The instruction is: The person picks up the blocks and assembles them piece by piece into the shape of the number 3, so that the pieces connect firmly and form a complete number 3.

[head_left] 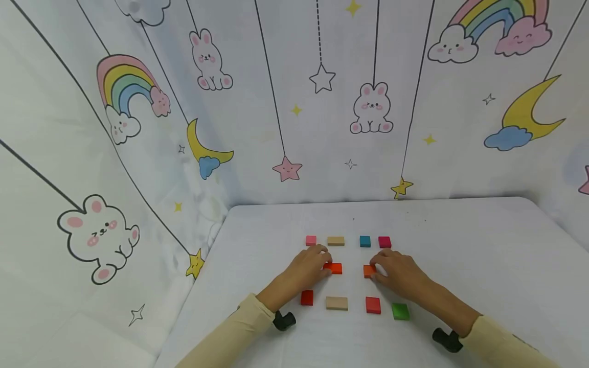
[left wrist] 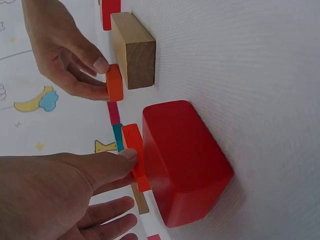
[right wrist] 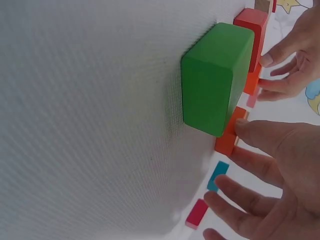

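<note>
Orange-red block (head_left: 338, 268) and orange block (head_left: 367, 271) sit lower centre of the head view, pinched narrowly by left hand (head_left: 309, 268) and right hand (head_left: 399, 273) respectively. Positioning the pair seems underway; next probably calls for steady alignment, then loosening each grip.

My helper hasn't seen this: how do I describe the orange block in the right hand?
On the white table, find the middle of three block rows. The right hand pinches the orange block there; the left hand holds the row's other block.

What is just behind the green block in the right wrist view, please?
Parts of a red block and the orange block the right hand pinches; covered portions cannot be seen.
</note>
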Demonstrator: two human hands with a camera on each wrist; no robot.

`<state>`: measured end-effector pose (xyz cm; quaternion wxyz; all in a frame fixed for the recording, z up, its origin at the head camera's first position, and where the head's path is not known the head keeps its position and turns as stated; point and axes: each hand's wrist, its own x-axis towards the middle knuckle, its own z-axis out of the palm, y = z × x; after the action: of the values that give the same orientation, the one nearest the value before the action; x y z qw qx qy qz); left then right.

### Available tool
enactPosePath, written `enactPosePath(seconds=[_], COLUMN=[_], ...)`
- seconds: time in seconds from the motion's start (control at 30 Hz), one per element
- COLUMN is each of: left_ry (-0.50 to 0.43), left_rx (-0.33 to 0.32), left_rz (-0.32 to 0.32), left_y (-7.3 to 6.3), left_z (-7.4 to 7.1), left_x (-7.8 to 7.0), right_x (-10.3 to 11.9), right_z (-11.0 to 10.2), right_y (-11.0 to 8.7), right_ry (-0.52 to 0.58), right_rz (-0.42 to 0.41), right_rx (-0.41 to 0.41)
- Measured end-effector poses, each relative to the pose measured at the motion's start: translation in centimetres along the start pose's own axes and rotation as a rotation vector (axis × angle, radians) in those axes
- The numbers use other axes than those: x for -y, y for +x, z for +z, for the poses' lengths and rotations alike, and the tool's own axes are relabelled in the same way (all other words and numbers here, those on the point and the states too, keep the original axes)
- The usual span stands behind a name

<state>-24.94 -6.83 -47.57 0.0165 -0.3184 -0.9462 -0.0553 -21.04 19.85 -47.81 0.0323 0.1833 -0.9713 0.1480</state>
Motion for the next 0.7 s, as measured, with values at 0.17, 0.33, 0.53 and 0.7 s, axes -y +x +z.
enactPosePath(seconds=[0.17, 0.33, 0.53, 0.7], left_ry=[-0.007, 0.005, 0.021, 0.035], left_rx=[0.003, -0.002, -0.004, -0.004], left_rz=[0.004, 0.016, 0.031, 0.036], left_y=[0.1, 0.3, 0.6, 0.9], left_z=[-0.1, 0.1, 0.4, 0.4], left_x=[-0.1, 0.0, 0.0, -0.2], right_x=[0.1, 0.1, 0.2, 0.5], right_z=[0.1, 0.3, 0.4, 0.5], right_y=[0.1, 0.4, 1.0, 1.2], right_ry=[0.004, 0.006, 0.015, 0.01], right_rz=[0.006, 0.002, 0.009, 0.017], right_rx=[-0.009, -0.016, 0.0, 0.004])
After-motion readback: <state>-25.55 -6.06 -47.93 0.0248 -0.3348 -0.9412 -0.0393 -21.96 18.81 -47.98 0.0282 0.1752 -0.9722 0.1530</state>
